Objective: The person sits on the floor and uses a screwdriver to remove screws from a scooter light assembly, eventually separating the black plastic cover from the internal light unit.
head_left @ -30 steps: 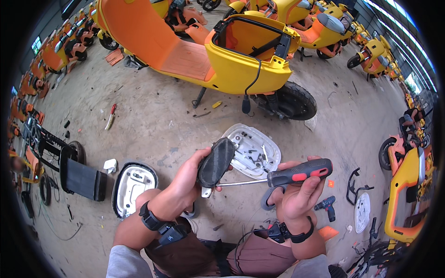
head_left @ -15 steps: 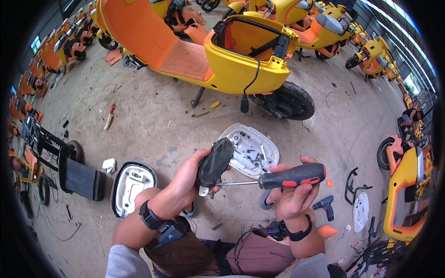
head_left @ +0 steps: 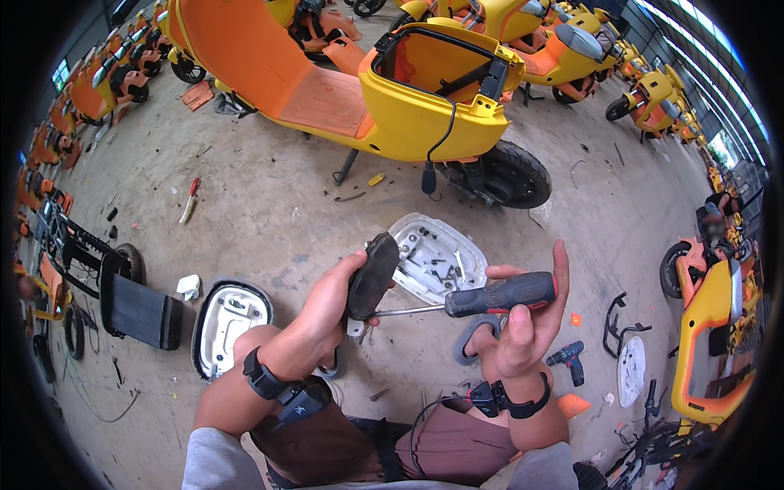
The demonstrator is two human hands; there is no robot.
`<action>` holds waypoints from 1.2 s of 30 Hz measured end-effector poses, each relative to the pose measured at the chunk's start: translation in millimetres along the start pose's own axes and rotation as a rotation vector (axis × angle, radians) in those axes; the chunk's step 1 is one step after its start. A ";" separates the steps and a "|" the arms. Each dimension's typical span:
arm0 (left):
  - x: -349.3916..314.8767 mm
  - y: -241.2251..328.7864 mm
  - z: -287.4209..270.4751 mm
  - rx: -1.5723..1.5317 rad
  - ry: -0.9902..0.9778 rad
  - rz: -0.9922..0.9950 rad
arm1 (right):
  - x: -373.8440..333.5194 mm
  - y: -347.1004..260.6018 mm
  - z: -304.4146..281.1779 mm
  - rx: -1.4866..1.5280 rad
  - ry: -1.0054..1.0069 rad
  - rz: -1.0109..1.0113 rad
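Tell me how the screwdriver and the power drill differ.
The screwdriver is held up in the right hand; the power drill lies on the floor. The screwdriver is straight, with a slim metal shaft; the power drill is pistol-shaped. Both are dark-bodied tools.

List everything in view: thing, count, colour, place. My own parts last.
screwdriver: one, black and red, in the right hand
oval part: one, black, in the left hand
tray: one, white, floor ahead
loose hardware: several, dark and silvery, in tray
black-rimmed pan: one, white inside, floor left
drill: one, black and blue, floor right
oval panel: one, white, floor right
bracket: one, black, beside that panel
tool: one, red-handled, floor left
box-like part: one, black, left
nearest scooter: one, yellow and orange, ahead
other scooters: many, yellow and orange, background and sides
other person: one, dark top, far right
wrist straps: two, black, on the wrists
hands: two, bare, centre
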State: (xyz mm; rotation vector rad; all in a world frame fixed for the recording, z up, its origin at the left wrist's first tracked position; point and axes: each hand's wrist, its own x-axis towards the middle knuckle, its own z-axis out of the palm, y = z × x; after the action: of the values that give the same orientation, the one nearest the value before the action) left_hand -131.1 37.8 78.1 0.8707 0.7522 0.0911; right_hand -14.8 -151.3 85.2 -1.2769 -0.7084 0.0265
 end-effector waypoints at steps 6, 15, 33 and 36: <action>3.6 -2.9 -3.0 0.006 0.001 0.008 | -0.9 20.9 -22.5 -0.209 -0.039 -0.136; 7.6 -0.7 -9.9 -0.016 0.032 0.011 | -3.0 12.5 -15.0 -0.248 -0.084 -0.158; 23.8 -12.2 -26.7 0.061 0.028 -0.020 | 5.7 11.8 -8.3 -0.288 -0.097 -0.137; 20.8 -13.7 -18.5 0.008 0.024 0.010 | 4.8 11.9 -16.5 -0.322 -0.138 -0.200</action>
State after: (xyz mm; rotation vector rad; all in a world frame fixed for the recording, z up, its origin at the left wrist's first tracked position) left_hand -130.4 48.5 49.0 0.8823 0.7713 0.1079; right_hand 1.4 -159.8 75.2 -1.5145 -0.9858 -0.1701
